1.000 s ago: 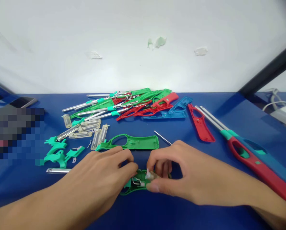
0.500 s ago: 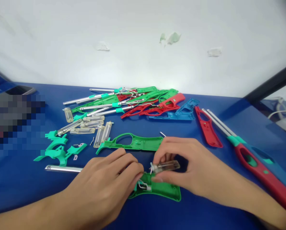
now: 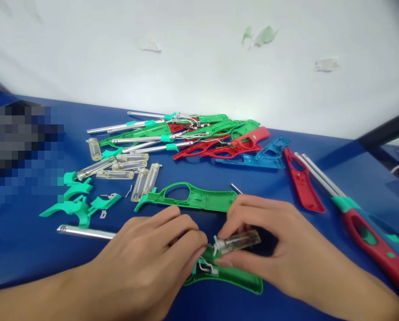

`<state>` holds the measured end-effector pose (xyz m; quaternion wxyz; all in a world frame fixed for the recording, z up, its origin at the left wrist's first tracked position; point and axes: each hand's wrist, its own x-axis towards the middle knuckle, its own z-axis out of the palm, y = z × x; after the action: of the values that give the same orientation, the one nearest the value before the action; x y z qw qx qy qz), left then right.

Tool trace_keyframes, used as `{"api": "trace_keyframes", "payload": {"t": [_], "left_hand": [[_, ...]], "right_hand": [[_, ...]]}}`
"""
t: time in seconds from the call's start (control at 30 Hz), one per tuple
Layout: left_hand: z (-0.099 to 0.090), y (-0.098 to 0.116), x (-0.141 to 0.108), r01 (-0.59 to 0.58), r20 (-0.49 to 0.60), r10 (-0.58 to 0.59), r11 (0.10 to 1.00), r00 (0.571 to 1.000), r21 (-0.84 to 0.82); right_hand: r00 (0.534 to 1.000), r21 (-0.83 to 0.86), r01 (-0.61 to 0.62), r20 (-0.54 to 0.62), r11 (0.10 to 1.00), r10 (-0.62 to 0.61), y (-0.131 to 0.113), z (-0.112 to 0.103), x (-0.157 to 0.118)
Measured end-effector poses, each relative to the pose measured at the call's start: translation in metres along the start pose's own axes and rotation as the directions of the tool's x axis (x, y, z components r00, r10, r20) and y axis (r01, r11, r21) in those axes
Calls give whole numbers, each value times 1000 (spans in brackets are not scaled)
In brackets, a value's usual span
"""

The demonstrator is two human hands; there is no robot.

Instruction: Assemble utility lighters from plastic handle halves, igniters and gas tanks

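My left hand [image 3: 149, 254] is closed over the left part of a green half shell [image 3: 242, 277], its fingers hiding what they press. From under this hand a silver metal tube [image 3: 85, 232] sticks out to the left. White wires and a small dark part show inside the shell beside my fingertips. Between thumb and fingers, my right hand [image 3: 269, 236] pinches a clear fuel tank [image 3: 241, 241] by its valve end, just above the shell. Behind both hands lies another green half shell [image 3: 206, 200].
At the back is a pile of silver tubes and green, red and blue shells [image 3: 219, 138]. Several clear tanks [image 3: 115, 175] and teal parts [image 3: 75, 208] lie left. A red shell [image 3: 302, 180] and red and blue lighters [image 3: 369, 240] lie right.
The view has shifted and tilted a little. Both hands keep their grips, with the clear tank still held just over the green shell.
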<state>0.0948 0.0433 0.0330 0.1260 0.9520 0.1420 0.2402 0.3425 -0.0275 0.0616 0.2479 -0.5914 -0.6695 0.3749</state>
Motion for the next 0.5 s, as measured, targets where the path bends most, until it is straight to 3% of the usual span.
{"api": "trace_keyframes", "payload": {"t": [0.23, 0.5], "left_hand": [[-1, 2, -2, -26, 11, 26, 1000, 1000, 1], [-2, 2, 0, -18, -9, 18, 1000, 1000, 12]], "right_hand": [[993, -56, 94, -69, 994, -97, 0, 1, 0], [990, -61, 110, -77, 992, -115, -2, 1, -1]]}}
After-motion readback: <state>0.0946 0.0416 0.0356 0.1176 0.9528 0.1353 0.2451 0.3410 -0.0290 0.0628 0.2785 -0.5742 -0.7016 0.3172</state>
